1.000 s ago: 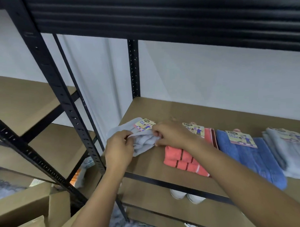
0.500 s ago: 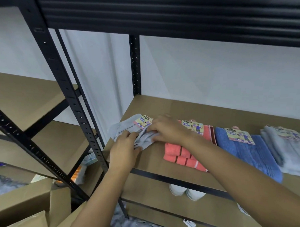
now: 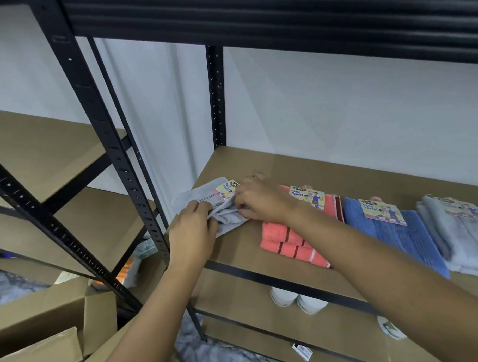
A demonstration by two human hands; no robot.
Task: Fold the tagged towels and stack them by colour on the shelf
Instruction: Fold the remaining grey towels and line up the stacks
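A pale grey tagged towel lies at the left end of the brown shelf board, its left corner hanging past the shelf edge. My left hand pinches its bunched near edge, and my right hand grips the same fold beside the paper tag. To the right lie a folded coral towel, a blue towel and a grey towel stack, each with a tag on top.
Black metal uprights frame the shelf at left. An upper black shelf overhangs. Cardboard boxes sit at lower left. White cups stand on the shelf below. A second shelf unit stands at left.
Both hands have pushed the grey towel farther back onto the shelf and spread its far part flatter. The other stacks lie as before.
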